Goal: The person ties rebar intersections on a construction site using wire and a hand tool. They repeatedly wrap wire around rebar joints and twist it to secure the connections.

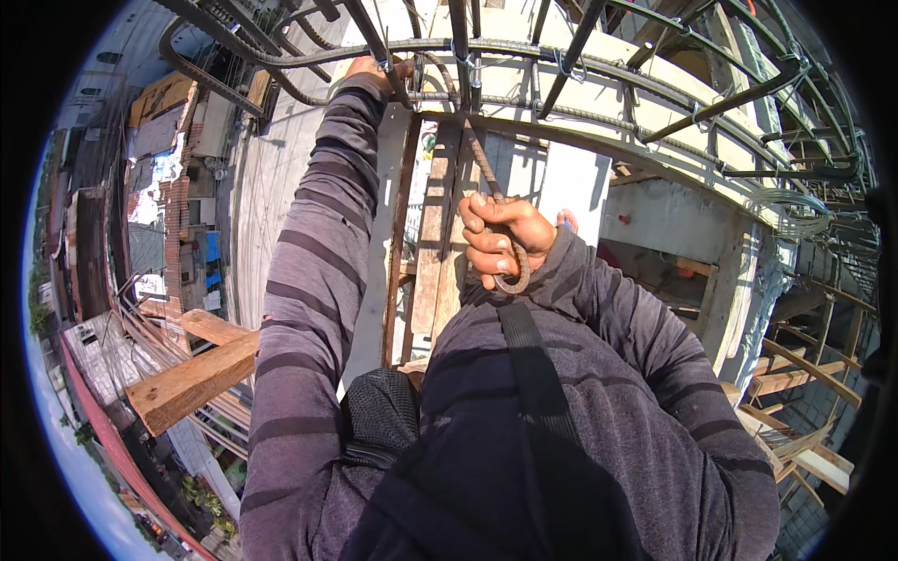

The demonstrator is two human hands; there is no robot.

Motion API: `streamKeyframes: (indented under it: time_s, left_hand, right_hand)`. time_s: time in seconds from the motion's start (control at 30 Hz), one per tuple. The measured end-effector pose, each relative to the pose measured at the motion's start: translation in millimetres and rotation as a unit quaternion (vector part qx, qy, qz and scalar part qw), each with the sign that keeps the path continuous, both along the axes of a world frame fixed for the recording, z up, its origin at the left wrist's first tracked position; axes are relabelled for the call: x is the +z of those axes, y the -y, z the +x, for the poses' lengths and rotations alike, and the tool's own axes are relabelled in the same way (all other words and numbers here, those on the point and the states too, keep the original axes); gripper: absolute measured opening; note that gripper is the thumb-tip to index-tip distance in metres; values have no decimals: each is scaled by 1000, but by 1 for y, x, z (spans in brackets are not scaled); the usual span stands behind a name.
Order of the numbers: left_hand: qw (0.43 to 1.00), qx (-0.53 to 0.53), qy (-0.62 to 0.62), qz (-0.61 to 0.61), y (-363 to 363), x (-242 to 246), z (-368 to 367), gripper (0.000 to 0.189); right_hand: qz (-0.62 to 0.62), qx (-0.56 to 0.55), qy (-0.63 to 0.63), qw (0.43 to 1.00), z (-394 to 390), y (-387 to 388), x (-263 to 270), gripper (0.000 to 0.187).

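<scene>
My right hand [515, 231] is closed around a thin ribbed steel rod [484, 161] in front of my chest. The rod's lower end bends into a hook below my fingers, and its upper part slants up into a rebar cage [596, 62]. At the top of the view my left hand [368, 69] reaches in among the cage's bars. A slanting bar and the cage's long bars partly cover its fingers, so its grip is hidden. Thin tie wire [572, 64] is twisted around several bar crossings.
Below the cage runs pale formwork board [652, 158]. Wooden planks [438, 231] span an opening beneath me. A timber beam end [193, 382] juts out at left, high above rooftops [147, 238]. Looped wire [793, 214] hangs at right. A bare foot [567, 219] shows beyond my right wrist.
</scene>
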State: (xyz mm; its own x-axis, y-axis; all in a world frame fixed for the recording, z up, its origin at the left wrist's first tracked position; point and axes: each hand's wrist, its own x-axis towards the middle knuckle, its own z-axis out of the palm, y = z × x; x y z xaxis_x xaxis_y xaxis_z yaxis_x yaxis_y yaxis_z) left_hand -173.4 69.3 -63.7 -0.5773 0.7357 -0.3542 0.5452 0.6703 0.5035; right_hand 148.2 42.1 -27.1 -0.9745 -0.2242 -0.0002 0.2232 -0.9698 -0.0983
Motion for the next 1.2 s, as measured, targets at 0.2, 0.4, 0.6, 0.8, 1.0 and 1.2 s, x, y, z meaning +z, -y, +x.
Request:
streamKeyframes:
  time_s: [0.2, 0.4, 0.6, 0.8, 1.0, 1.2]
  left_hand:
    - [989, -86, -108, -55, 0, 13, 19, 42]
    - [940, -208, -221, -155, -1, 28, 29, 39]
    - [996, -76, -41, 2, 7, 30, 27, 41]
    - [994, -96, 0, 50, 7, 20, 21, 43]
    - [998, -42, -22, 40, 7, 19, 23, 45]
    - [988, -117, 2, 100, 12, 24, 23, 36]
  right_hand:
    - [281, 20, 257, 924, 2, -2, 33, 25]
    - [891, 103, 169, 408, -7, -23, 105, 33]
    - [959, 278, -12, -48, -39, -45, 164, 37]
    - [992, 121, -3, 26, -18, -49, 152, 33]
    - [835, 1, 219, 504, 34, -5, 103, 35]
    - [275, -148, 287, 905, 6, 67, 71, 27]
